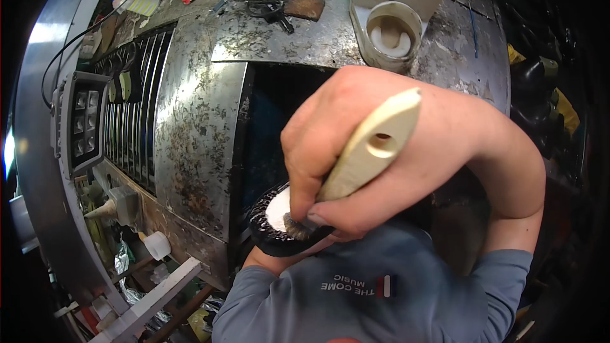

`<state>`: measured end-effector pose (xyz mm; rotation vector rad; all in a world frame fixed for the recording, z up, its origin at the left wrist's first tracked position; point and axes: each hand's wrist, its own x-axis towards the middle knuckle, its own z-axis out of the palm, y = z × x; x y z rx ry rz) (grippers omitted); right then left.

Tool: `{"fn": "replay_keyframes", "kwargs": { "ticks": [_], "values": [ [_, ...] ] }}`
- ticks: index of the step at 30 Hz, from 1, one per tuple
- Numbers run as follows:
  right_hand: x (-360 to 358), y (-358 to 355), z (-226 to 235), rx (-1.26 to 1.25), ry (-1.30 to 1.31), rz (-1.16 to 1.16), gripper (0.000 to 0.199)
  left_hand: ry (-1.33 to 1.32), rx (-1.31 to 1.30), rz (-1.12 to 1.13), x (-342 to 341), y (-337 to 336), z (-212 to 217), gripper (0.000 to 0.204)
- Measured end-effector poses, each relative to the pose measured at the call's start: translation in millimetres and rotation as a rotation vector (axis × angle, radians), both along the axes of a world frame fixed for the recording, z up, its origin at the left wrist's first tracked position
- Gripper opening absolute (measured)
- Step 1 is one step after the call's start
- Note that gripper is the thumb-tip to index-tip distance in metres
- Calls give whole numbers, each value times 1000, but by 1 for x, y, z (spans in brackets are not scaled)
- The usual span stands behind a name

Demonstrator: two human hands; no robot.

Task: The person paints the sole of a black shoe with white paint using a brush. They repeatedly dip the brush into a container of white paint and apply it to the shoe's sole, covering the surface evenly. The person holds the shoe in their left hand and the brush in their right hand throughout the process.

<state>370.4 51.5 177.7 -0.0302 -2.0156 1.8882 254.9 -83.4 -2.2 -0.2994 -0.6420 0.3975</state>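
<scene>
A brush (pixel 375 143) with a pale wooden handle and a hole in it is pinched in my right hand (pixel 356 133). Its dark bristles press on the underside of a black shoe (pixel 262 227). A white patch (pixel 277 211) shows in the middle of that underside, ringed by a rough, gathered black edge. From the lower left, my left forearm (pixel 264 259) comes up behind the shoe, and that hand holds it from beneath. Its fingers are hidden by the shoe and my right hand, which also covers the shoe's other end.
Past my right hand stands a white container with a round cup (pixel 394 35) of cloudy liquid on the stained metal bench (pixel 197 133). Scissors (pixel 273 3) and a brown square (pixel 305 8) lie at the back. A lamp (pixel 82 121), metal bars and a nozzled bottle (pixel 114 208) are at left.
</scene>
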Motion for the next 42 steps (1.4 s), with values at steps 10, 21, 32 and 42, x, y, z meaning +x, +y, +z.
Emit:
{"fn": "replay_keyframes", "kwargs": {
  "ticks": [10, 21, 32, 42],
  "values": [
    [-4, 4, -11, 27, -25, 29, 19, -104, 38, -98, 4, -7, -9, 71],
    [18, 13, -14, 107, 105, -77, 16, 1002, 35, 81, -58, -23, 48, 49],
    [70, 6, -31, -10, 133, -462, 30, 1980, 338, 655, -225, 10, 128, 89],
    [64, -8, -62, -87, 64, -624, 29, 2964, 704, 592, -400, 104, 163, 91]
  ]
}}
